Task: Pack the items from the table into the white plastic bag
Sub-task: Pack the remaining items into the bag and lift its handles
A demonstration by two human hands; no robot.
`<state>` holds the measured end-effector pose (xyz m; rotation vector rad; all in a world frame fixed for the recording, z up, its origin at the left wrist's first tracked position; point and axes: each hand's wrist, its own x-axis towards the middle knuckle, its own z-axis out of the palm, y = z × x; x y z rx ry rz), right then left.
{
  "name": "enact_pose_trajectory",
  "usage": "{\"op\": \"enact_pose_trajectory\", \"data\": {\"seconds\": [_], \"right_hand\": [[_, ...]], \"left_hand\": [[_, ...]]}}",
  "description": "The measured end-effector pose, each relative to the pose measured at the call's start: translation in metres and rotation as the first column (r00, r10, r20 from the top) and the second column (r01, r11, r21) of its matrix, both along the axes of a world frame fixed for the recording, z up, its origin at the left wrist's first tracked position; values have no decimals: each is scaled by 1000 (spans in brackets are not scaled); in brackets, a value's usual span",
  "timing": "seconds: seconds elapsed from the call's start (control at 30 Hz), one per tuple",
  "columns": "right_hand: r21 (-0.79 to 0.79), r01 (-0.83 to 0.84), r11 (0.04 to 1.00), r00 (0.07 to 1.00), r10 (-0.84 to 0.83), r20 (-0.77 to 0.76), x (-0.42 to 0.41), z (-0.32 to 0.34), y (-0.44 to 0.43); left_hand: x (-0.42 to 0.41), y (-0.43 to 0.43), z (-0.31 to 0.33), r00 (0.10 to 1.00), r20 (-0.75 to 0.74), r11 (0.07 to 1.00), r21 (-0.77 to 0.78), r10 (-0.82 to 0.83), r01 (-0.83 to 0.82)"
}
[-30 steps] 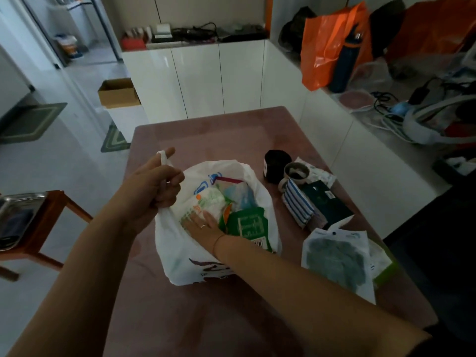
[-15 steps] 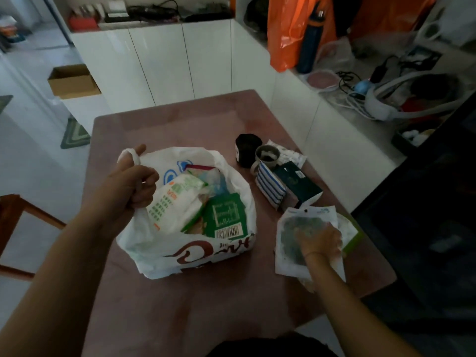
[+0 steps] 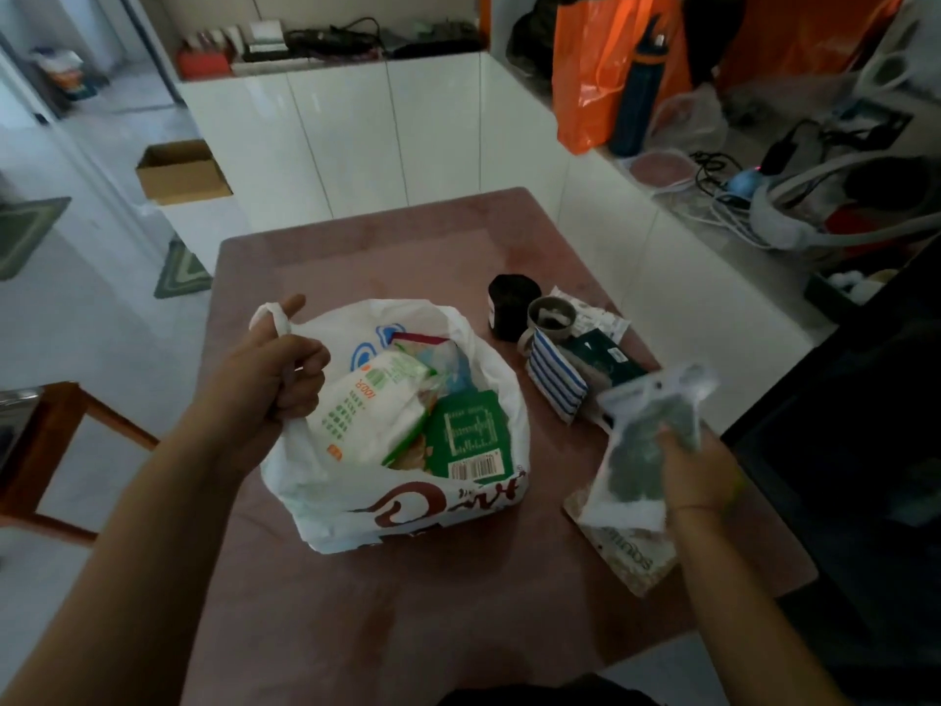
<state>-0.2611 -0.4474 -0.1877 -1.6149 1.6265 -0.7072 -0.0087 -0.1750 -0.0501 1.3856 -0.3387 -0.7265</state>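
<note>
The white plastic bag (image 3: 356, 501) stands open on the pink table (image 3: 407, 629), holding a white-and-green packet (image 3: 371, 415) and a green packet (image 3: 468, 435). My left hand (image 3: 270, 379) grips the bag's left handle and holds it up. To the right of the bag, my right hand (image 3: 697, 466) holds a white pouch with dark contents (image 3: 646, 435), lifted off the table and blurred. Under it lies a flat beige packet (image 3: 631, 557). Behind are a striped pouch (image 3: 555, 379), a dark green box (image 3: 606, 359), a mug (image 3: 552, 315) and a black cylinder (image 3: 509, 303).
White cabinets (image 3: 407, 135) stand behind the table. A cluttered counter on the right carries an orange bag (image 3: 590, 68), a blue bottle (image 3: 639, 89) and cables. A wooden stool (image 3: 66, 425) is at the left, a cardboard box (image 3: 178, 170) on the floor beyond.
My right hand left the inside of the bag, went right to the white pouch on the table and has lifted it. My left hand stayed on the bag handle.
</note>
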Motion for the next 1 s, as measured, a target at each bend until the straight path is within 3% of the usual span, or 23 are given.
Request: {"op": "enact_pose_trajectory", "data": {"seconds": [0.1,0.17,0.23,0.27,0.33,0.4,0.43,0.6,0.77,0.83,0.87,0.9,0.93,0.97,1.0], "right_hand": [[-397,-8,918,954,126,273,22,63,19],[-616,-126,777,908,341,244,50,90,45],[-674,-356,647,797,587,144,82,96,76],[-662,-510,549,695,717,59,97,94,92],[-546,-796,259,431,877,-212,122,79,120],[-298,-955,9,174,829,-531,141,54,138],[-183,-981,-58,73,765,-640,149,42,143],[32,-977,-213,-166,650,-741,179,9,160],[173,-944,-281,-308,561,-769,184,10,165],[68,-957,-282,-266,759,-594,176,21,155],[-50,-980,-192,-159,910,-383,165,30,150],[-188,-981,-36,-3,985,-175,155,40,148],[-339,-921,193,212,977,-20,140,49,140],[-457,-789,410,431,900,62,125,53,130],[-527,-635,564,588,796,143,112,54,121]], "left_hand": [[1,9,6,999,0,999,-13,33,-33],[1,12,8,998,-7,998,-15,58,-58],[0,12,10,997,-11,997,-16,70,-70],[0,13,10,997,-12,997,-20,72,-72],[-1,14,12,997,-8,997,-21,73,-73],[0,18,14,998,2,998,-14,69,-69],[0,19,14,998,5,998,-11,60,-60],[-4,21,17,999,32,1000,-5,6,-6],[-6,22,19,999,28,1000,-15,25,-24],[-6,23,16,999,26,1000,-14,22,-22],[-6,23,15,1000,25,1000,-8,12,-12],[-5,27,15,999,29,1000,1,14,-14],[-5,26,13,1000,25,1000,7,10,-10],[-5,26,10,1000,17,1000,11,12,-12],[-4,30,10,999,23,1000,12,25,-25]]}}
